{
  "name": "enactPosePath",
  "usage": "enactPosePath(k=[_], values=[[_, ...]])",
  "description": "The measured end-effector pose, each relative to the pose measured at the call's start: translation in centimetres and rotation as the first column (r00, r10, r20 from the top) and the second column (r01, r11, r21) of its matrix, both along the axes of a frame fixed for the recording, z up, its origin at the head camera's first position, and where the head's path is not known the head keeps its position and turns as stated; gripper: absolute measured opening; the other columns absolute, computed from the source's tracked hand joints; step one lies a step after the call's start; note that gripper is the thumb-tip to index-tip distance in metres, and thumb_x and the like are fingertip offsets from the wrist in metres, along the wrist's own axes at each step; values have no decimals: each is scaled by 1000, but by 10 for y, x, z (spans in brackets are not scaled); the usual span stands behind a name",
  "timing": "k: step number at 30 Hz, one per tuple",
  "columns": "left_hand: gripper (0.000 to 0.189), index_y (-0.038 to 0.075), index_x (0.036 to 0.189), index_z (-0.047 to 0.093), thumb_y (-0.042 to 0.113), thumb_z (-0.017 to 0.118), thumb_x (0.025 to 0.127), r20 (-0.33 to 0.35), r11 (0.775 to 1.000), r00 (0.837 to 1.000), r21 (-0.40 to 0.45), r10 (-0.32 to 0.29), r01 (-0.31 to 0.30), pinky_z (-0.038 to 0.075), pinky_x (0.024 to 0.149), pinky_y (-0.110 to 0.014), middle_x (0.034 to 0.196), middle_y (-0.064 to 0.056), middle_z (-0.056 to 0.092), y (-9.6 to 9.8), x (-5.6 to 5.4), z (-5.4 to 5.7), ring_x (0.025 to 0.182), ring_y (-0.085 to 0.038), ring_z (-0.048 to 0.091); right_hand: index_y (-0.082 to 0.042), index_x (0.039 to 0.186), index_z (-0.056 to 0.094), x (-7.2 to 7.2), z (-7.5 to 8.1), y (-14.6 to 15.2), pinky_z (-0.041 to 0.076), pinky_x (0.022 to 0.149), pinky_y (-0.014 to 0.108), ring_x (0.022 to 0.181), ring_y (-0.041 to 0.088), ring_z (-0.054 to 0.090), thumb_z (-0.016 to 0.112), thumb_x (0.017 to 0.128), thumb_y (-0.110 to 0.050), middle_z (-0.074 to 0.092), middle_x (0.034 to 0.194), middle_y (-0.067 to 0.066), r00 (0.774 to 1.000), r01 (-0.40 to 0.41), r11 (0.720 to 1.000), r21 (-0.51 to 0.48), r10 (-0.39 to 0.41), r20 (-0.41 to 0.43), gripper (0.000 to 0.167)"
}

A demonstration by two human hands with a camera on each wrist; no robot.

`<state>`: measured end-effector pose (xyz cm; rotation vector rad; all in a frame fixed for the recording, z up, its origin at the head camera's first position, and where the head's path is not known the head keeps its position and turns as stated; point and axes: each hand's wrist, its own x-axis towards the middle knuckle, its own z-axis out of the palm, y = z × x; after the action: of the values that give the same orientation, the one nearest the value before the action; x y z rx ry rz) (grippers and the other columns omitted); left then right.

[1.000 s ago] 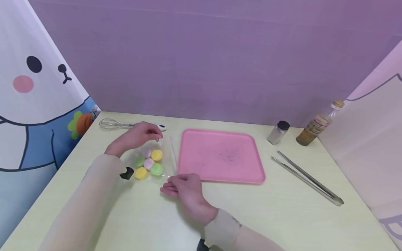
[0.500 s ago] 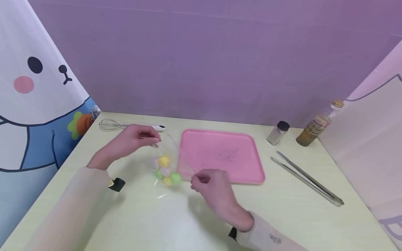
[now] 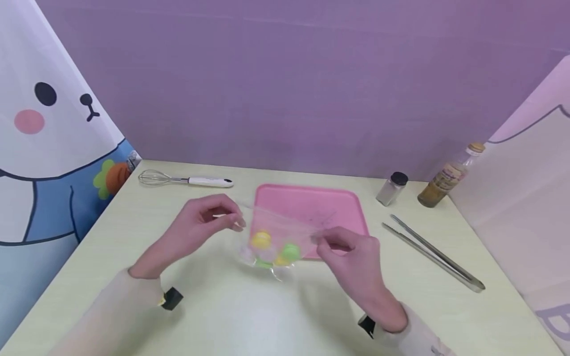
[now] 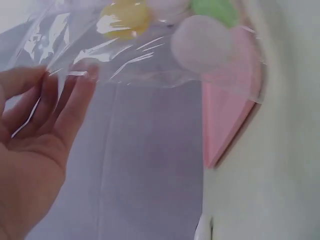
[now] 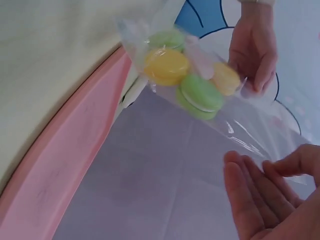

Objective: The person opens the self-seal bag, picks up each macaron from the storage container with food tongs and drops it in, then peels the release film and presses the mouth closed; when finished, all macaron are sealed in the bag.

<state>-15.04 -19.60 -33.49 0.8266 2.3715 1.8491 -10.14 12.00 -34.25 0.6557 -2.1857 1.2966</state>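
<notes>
Between my hands hangs a clear plastic bag (image 3: 278, 225) with several macarons inside, yellow, green and pale pink. My left hand (image 3: 209, 217) pinches one upper corner of it, and my right hand (image 3: 356, 257) pinches the other. In the right wrist view a green macaron (image 5: 200, 95) and a yellow macaron (image 5: 166, 66) show through the film, lying together at the bag's bottom. A pale pink macaron (image 4: 201, 44) sits low in the bag in the left wrist view. Seen from the head, the bag overlaps the near left part of the pink tray (image 3: 311, 190).
A whisk (image 3: 196, 181) lies at the back left of the table. Metal tongs (image 3: 434, 254) lie right of the tray. Behind them stand a small black-lidded jar (image 3: 392, 189) and a corked bottle (image 3: 450, 176). A purple cloth backdrop (image 3: 285, 89) closes off the rear.
Both hands have lifted the bag off the table and carried it rightward, toward the tray. It was lying flat at the left, and now it hangs stretched between them with the macarons gathered below.
</notes>
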Motion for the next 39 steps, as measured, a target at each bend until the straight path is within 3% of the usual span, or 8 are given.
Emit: enactPosePath(k=[5, 8, 14, 20, 24, 27, 33, 39], values=[[8, 8, 103, 72, 4, 68, 97, -39, 997, 998, 69, 39, -36, 58, 80, -31, 100, -7, 72, 15, 18, -3, 89, -25, 70, 2, 85, 76, 0, -1, 12, 58, 71, 22, 73, 17, 74, 65, 78, 18, 75, 82, 11, 990, -74, 990, -117, 59, -126, 21], [11, 8, 102, 74, 2, 70, 95, -72, 992, 996, 122, 47, -38, 58, 75, -29, 102, -7, 72, 24, 27, -4, 88, -26, 68, 8, 86, 73, 1, -2, 17, 58, 73, 22, 77, 16, 73, 59, 78, 23, 73, 82, 20, 978, -153, 965, -213, 116, -176, 21], [13, 3, 98, 76, -6, 70, 91, -137, 980, 990, 198, 33, -5, 57, 84, -29, 101, -10, 73, 35, 37, -7, 97, -22, 68, 12, 87, 68, 0, -6, 22, 58, 68, 22, 79, 16, 73, 52, 77, 26, 73, 83, 21, 952, -266, 928, -260, 212, -220, 23], [10, 4, 100, 73, -3, 67, 95, -95, 979, 994, 201, 54, -34, 55, 70, -25, 102, -10, 74, 40, 44, -6, 86, -19, 66, 16, 87, 63, -1, -8, 25, 55, 58, 18, 79, 20, 74, 51, 81, 27, 72, 85, 23, 932, -325, 897, -301, 249, -264, 18], [5, 2, 100, 67, 0, 63, 99, -38, 983, 998, 181, 46, -39, 56, 73, -28, 95, -9, 73, 48, 46, -16, 81, -19, 67, 15, 90, 63, 2, -11, 27, 57, 60, 23, 76, 21, 73, 51, 86, 26, 72, 85, 23, 955, -293, 891, -347, 252, -159, 16], [5, -3, 102, 61, 2, 59, 101, 57, 972, 998, 233, -2, -11, 59, 83, -36, 89, -10, 72, 54, 46, -28, 84, -20, 70, 13, 91, 63, 6, -15, 28, 61, 68, 33, 76, 23, 74, 53, 91, 22, 71, 86, 23, 967, -237, 892, -386, 256, -2, 13], [15, -11, 106, 53, 4, 52, 106, 160, 915, 978, 400, -131, 57, 57, 87, -48, 105, -23, 73, 66, 45, -47, 97, -36, 72, 13, 92, 62, 9, -24, 30, 61, 66, 43, 71, 29, 73, 55, 99, 10, 69, 85, 24, 941, -57, 905, -423, 191, 281, 10], [17, -6, 115, 58, 7, 57, 104, 156, 926, 987, 377, -46, -17, 55, 92, -44, 105, -19, 74, 76, 48, -51, 99, -33, 72, 14, 94, 60, 7, -25, 30, 61, 68, 44, 73, 30, 73, 53, 103, 2, 70, 86, 24, 915, 55, 907, -418, 122, 384, 16]])
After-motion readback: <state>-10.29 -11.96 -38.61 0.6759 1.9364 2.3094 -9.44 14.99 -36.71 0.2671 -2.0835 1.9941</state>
